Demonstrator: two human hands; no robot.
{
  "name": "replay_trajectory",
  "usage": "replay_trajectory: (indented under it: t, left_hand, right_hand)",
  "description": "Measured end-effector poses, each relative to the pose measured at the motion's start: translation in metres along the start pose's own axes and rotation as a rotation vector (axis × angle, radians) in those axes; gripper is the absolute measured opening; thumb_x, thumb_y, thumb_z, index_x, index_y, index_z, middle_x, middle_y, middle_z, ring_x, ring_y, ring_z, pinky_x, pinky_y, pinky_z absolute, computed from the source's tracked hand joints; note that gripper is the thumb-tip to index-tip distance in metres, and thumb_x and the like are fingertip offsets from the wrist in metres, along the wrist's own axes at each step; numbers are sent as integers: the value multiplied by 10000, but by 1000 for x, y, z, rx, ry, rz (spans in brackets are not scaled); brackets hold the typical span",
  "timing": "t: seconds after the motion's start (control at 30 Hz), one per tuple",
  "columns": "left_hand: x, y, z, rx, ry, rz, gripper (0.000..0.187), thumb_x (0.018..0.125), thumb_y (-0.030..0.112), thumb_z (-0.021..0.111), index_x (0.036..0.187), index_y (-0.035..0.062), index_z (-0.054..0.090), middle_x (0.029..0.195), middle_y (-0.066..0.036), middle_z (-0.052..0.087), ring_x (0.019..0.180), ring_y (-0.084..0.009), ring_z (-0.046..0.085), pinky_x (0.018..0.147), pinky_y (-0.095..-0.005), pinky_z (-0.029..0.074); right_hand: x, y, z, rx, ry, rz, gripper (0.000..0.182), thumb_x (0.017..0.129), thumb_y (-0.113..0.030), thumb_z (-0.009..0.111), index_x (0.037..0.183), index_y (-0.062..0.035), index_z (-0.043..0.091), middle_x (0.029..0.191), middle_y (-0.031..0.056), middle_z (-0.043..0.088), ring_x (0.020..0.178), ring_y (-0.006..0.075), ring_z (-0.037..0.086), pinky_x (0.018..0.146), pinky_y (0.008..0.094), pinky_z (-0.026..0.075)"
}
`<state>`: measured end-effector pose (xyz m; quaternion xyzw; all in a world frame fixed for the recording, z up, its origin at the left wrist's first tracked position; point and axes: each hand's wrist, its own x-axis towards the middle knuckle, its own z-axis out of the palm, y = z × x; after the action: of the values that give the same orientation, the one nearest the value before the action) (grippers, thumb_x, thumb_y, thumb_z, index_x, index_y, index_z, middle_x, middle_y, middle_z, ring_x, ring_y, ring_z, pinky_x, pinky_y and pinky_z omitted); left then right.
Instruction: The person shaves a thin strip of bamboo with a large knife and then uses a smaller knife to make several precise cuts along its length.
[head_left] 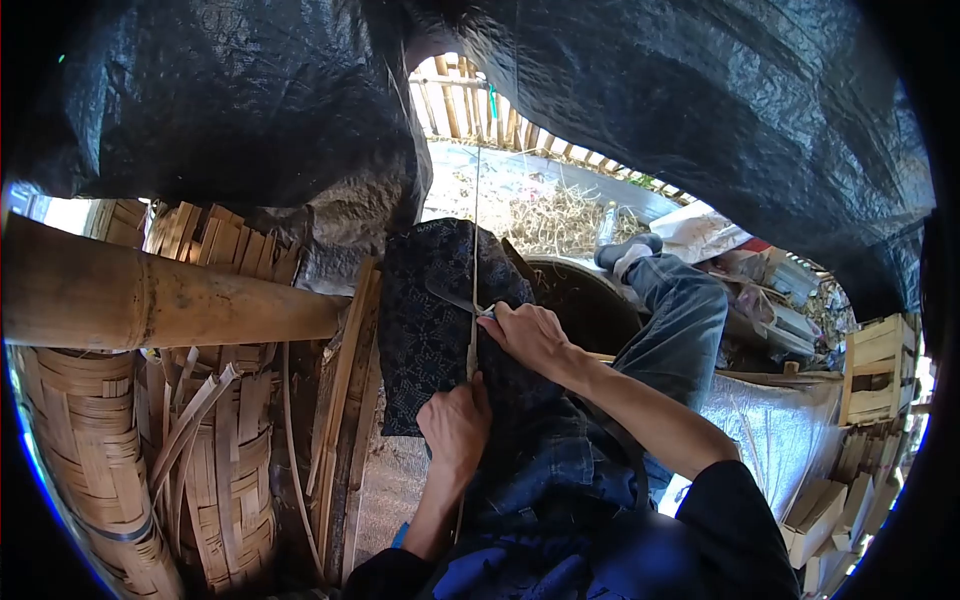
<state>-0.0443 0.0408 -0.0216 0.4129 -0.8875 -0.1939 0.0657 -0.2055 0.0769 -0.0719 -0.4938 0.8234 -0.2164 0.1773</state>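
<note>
A long thin pale strip [477, 220] runs from the bright opening down over a dark patterned cloth [415, 330] on my lap. My left hand [455, 425] is closed on the lower part of the strip, over the cloth. Just above and to the right, my right hand [530, 335] is closed round the handle of a knife [450, 296]. The dark, curved blade points left and lies against the strip. Most of the handle is hidden in my fingers.
A thick bamboo pole [180, 300] crosses the left side above woven bamboo baskets [90, 440]. Upright bamboo slats [345, 400] stand beside the cloth. Dark plastic sheeting [700, 90] hangs overhead. My bent leg [680, 310] is at the right, near stacked wooden pieces [815, 515].
</note>
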Motion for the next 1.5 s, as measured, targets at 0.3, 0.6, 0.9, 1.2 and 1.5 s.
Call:
replay_trajectory:
  t: [0.3, 0.6, 0.9, 1.2, 1.5]
  left_hand:
    - [-8, 6, -8, 18, -60, -42, 425, 897, 269, 579, 530, 54, 582, 525, -211, 559, 496, -377, 595, 502, -451, 468]
    - [2, 9, -12, 88, -152, -51, 416, 897, 262, 586, 532, 62, 573, 502, -217, 546, 464, -386, 582, 446, -461, 445]
    - [8, 17, -8, 99, -174, -21, 407, 889, 235, 610, 517, 80, 553, 467, -190, 533, 405, -359, 557, 413, -446, 427]
    - [1, 17, -5, 188, -132, 26, 417, 919, 267, 562, 548, 77, 572, 460, -189, 535, 403, -351, 571, 400, -436, 429]
    - [0, 19, -3, 236, -160, 11, 392, 907, 275, 580, 563, 87, 586, 488, -198, 560, 427, -350, 594, 415, -433, 447]
  right_hand:
    - [32, 32, -17, 96, -42, 105, 475, 987, -378, 442, 722, -7, 576, 588, 220, 593, 584, 410, 624, 521, 484, 509]
    - [-11, 15, -28, 207, -83, 54, 398, 956, -314, 527, 691, -17, 546, 531, 211, 546, 515, 413, 576, 454, 485, 452]
    - [-39, 7, -48, 276, -311, 25, 471, 970, -382, 496, 678, -16, 543, 447, 139, 519, 387, 310, 559, 379, 398, 438]
    - [-46, 4, -26, 207, -154, 24, 486, 967, -392, 501, 663, -15, 531, 460, 133, 537, 399, 298, 574, 375, 385, 448]
    - [-54, 1, -21, 206, -221, 54, 469, 984, -398, 458, 722, -14, 526, 476, 136, 556, 422, 311, 600, 368, 397, 468]
